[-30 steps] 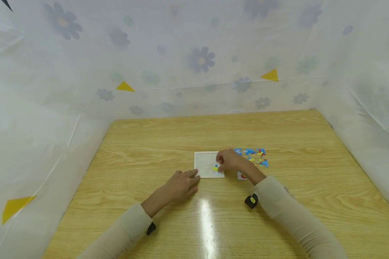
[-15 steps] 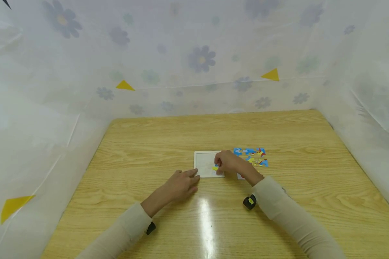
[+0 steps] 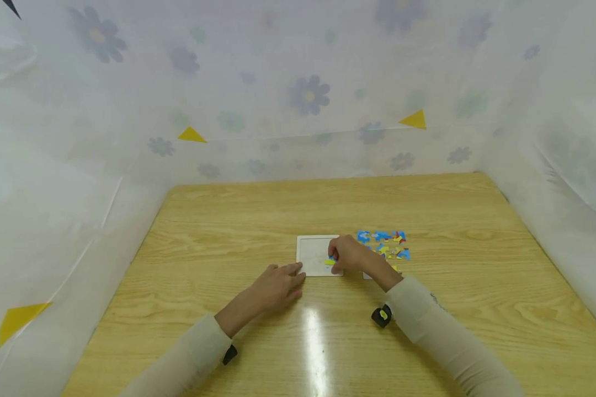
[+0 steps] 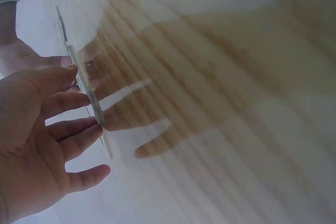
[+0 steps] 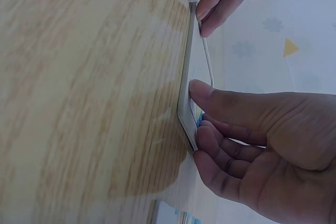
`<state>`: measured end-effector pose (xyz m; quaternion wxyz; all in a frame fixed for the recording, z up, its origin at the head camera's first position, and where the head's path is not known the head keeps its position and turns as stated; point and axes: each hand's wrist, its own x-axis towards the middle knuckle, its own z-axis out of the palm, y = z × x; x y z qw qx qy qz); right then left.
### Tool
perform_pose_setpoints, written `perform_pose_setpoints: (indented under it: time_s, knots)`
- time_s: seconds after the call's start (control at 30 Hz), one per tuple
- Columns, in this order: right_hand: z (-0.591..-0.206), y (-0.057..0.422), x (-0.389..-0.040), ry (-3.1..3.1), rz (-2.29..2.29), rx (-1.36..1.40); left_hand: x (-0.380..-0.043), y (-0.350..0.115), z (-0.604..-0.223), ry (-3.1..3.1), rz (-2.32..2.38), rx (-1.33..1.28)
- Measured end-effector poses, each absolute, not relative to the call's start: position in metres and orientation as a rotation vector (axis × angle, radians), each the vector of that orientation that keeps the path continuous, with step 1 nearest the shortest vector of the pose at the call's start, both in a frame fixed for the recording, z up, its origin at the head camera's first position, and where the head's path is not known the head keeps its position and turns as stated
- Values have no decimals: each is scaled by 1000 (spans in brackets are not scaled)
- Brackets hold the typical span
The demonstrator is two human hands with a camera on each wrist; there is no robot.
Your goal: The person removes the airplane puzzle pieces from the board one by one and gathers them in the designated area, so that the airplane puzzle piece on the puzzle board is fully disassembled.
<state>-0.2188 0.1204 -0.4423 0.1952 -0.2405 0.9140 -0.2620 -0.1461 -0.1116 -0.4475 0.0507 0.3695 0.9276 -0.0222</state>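
A shallow white puzzle tray (image 3: 312,252) lies on the wooden table. In its near right corner is a blue, yellow and white puzzle piece (image 3: 330,262), partly covered by my right hand (image 3: 350,255). The fingers of that hand are curled, with thumb and fingertips pinching at the piece; the right wrist view shows the thumb inside the rim and a sliver of blue and yellow (image 5: 199,117) behind it. My left hand (image 3: 274,288) touches the tray's near left corner with extended fingertips. From the left wrist, its spread fingers show along the tray's edge.
Several loose blue, yellow and red puzzle pieces (image 3: 381,236) lie in rows right of the tray, some hidden behind the right wrist. A pale curtain (image 3: 258,99) with flowers and yellow triangles encloses the table (image 3: 218,220).
The right hand has shifted slightly left and nearer over the tray corner, now covering more of the piece. The left hand stays at the tray. The whole view dips slightly.
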Motion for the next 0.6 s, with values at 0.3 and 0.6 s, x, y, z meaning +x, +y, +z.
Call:
perform_pose_setpoints:
  time_s: [0.3, 0.6]
  knots:
    - [-441, 120, -219, 2561, -727, -656, -145, -111, -446, 2830, -63, 1146]
    - [-440, 122, -218, 2546, -753, -651, -145, -111, -446, 2836, -46, 1154]
